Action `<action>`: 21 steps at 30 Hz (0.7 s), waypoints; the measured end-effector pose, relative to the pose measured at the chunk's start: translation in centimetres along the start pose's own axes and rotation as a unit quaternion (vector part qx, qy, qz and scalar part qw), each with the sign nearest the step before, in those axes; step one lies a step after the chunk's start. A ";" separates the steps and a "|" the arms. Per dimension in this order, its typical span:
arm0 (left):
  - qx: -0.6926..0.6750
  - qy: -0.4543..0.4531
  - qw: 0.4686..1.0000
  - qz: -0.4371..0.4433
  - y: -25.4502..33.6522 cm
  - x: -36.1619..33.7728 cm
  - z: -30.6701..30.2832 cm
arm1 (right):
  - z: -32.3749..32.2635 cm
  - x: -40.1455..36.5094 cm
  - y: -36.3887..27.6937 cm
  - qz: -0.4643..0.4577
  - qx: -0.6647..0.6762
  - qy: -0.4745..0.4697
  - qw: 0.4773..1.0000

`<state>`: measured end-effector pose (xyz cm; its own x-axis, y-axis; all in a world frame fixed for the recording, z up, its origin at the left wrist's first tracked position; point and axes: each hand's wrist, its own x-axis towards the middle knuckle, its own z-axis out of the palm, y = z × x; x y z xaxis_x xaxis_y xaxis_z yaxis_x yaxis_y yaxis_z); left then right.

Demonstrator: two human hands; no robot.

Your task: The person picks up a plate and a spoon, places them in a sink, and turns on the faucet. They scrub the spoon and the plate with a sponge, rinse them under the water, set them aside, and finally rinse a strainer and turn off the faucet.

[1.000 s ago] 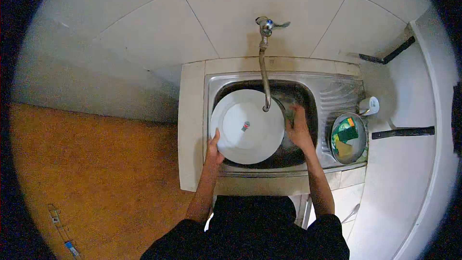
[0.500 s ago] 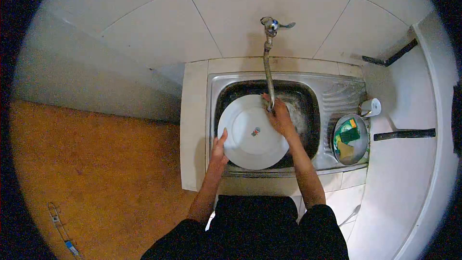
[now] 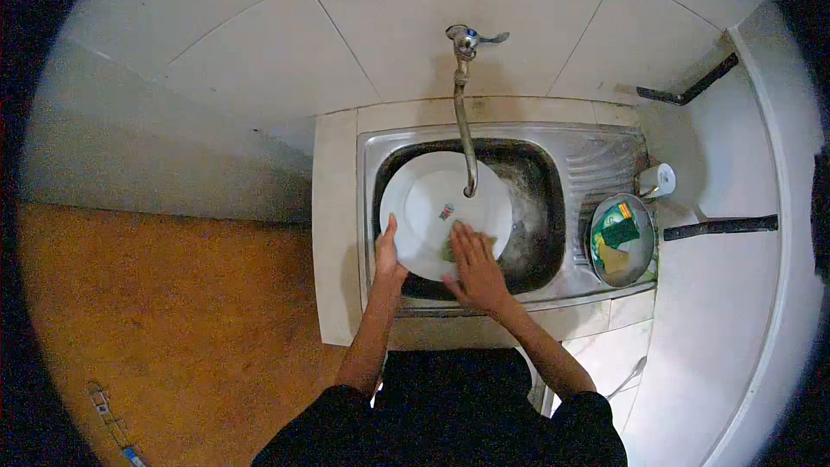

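Note:
A large white plate point(image 3: 424, 186) with a small printed mark in its middle is tilted over the sink basin point(image 3: 558, 199). My left hand point(image 3: 389, 255) is closed on its left edge, thumb up on the rim. My right hand point(image 3: 475, 268) lies over the plate's lower right part, pressing a green scouring pad point(image 3: 449, 251) to its surface; most of the pad is hidden under the fingers. Above the plate hangs the spout of the tap point(image 3: 465, 138); I cannot make out water coming from it.
On the ribbed drainboard point(image 3: 596, 156) to the right stands a metal bowl point(image 3: 640, 264) holding a green pad and a yellowish sponge. A white cup point(image 3: 661, 180) is behind it. Black brackets point(image 3: 722, 227) stick out from the right wall. A spoon point(image 3: 638, 367) lies lower right.
My right hand has moved from the plate's upper right edge near the spout down to its lower right face. The green pad now shows under it. My left hand keeps its hold.

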<state>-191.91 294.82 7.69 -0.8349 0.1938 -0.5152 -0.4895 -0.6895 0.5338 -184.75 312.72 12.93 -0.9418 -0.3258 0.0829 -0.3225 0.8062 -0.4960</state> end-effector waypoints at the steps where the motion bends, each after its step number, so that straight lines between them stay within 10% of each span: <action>1: 0.000 0.001 1.000 0.001 -0.3 0.5 -0.3 | 0.4 0.3 -0.3 -0.030 -0.008 -0.013 0.999; 21: 0.022 -0.008 0.999 0.030 -1.1 1.5 2.3 | 4.0 8.8 0.0 -0.098 -0.042 0.057 0.993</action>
<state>-193.24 297.49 7.88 -0.8667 0.1653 -0.4707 -0.4494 -0.6683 0.5928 -192.61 307.88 10.25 -0.8630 -0.4264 0.2709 -0.5032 0.7726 -0.3871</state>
